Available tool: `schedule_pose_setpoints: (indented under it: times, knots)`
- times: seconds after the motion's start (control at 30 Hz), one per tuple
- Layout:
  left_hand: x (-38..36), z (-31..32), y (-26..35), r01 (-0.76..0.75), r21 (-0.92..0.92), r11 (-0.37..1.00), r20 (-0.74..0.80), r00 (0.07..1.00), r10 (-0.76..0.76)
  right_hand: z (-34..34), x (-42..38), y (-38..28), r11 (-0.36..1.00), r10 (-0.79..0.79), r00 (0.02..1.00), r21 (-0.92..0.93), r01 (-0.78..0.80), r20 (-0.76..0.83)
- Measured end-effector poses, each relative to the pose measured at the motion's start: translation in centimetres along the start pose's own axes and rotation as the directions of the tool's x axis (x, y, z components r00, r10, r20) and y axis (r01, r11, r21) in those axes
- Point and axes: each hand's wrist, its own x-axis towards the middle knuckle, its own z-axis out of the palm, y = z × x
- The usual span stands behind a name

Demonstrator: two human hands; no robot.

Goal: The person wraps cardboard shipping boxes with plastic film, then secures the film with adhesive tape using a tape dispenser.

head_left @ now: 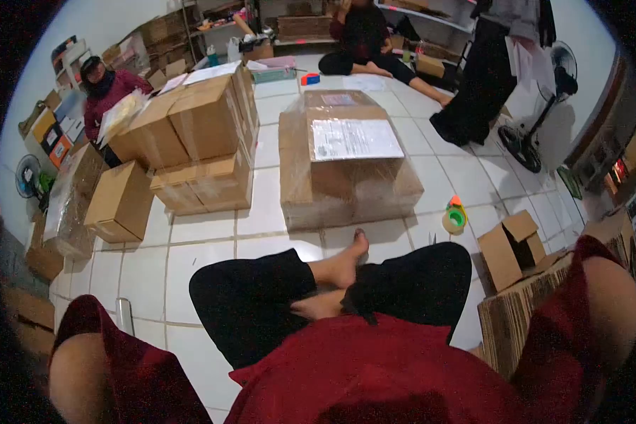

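Neither of my hands shows; only my red sleeves and bare forearms are in sight, the left forearm point(81, 374) at the lower left and the right forearm point(615, 304) at the right edge. What the hands hold is hidden. Before my crossed legs sits a cardboard package point(350, 205) wrapped in clear plastic, with a printed paper sheet point(357, 139) lying on top. To its right on the floor stands a tape dispenser point(456, 215) in orange and green. A plastic-film roll point(124, 316) lies beside my left sleeve.
Stacked cartons point(198, 134) stand to the left, a person point(109, 92) behind them. Another person point(360, 39) sits on the floor at the back. Flattened cardboard point(523, 311) and an open box point(512, 251) are at my right. A fan point(562, 67) stands farther right.
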Motion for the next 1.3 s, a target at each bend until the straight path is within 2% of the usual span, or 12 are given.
schedule_pose_setpoints:
  times: [0.17, 0.23, 0.33, 0.4, 0.43, 0.5, 0.57, 0.73, 0.83, 0.93, 1.07, 1.3]
  knots:
    - [-0.9, 2.1, -1.1, -0.271, 0.019, 0.962, 0.204, 0.943, 0.261, -0.7, 1.1, 1.4, 0.985, -0.021, 1.000, 0.171, 0.019, 0.007]
    - [-6.9, 6.2, -0.4, -0.557, 0.212, 0.803, 0.292, 0.820, 0.492, -0.7, -0.2, 4.4, 0.967, 0.074, 0.997, 0.243, -0.072, 0.002]
    - [-20.7, 12.9, 2.6, -0.915, 0.400, -0.053, 0.571, 0.204, 0.795, 0.8, -6.3, 12.6, 0.838, 0.479, 0.877, 0.320, -0.442, -0.044]
    - [-26.1, 14.8, 5.4, -0.771, 0.351, -0.531, 0.616, -0.237, 0.751, 3.0, -11.2, 19.0, 0.577, 0.808, 0.586, 0.282, -0.767, -0.061]
    - [-26.2, 14.8, 8.1, -0.704, 0.393, -0.592, 0.583, -0.307, 0.752, 3.0, -14.8, 22.9, 0.405, 0.903, 0.429, 0.373, -0.835, -0.021]
    - [-23.6, 12.1, 14.3, -0.611, 0.614, -0.500, 0.547, -0.127, 0.828, 3.5, -21.5, 29.2, 0.150, 0.989, 0.148, 0.249, -0.957, -0.029]
    - [-20.7, 7.4, 20.0, -0.524, 0.821, -0.226, 0.233, -0.054, 0.971, 3.6, -27.4, 34.6, -0.001, 1.000, -0.003, 0.196, -0.981, -0.010]
    - [-15.8, -10.3, 34.9, -0.512, 0.790, 0.337, -0.303, 0.153, 0.941, 4.8, -38.4, 45.8, -0.246, 0.968, -0.249, -0.054, -0.968, 0.042]
    - [-13.5, -19.1, 40.0, -0.378, 0.738, 0.559, -0.572, 0.090, 0.815, 6.0, -47.0, 49.9, -0.425, 0.903, -0.426, -0.036, -0.904, 0.049]
    - [-11.0, -22.4, 43.8, -0.445, 0.739, 0.507, -0.558, 0.019, 0.830, 7.2, -50.3, 50.1, -0.621, 0.783, -0.605, 0.129, -0.773, 0.143]
    - [-9.0, -24.5, 45.9, -0.592, 0.638, 0.492, -0.389, 0.303, 0.870, 9.9, -52.2, 48.6, -0.712, 0.682, -0.650, 0.508, -0.484, 0.336]
    - [-8.6, -19.7, 45.4, -0.608, 0.526, 0.594, -0.498, 0.346, 0.795, 9.4, -52.9, 48.1, -0.695, 0.705, -0.610, 0.524, -0.492, 0.362]
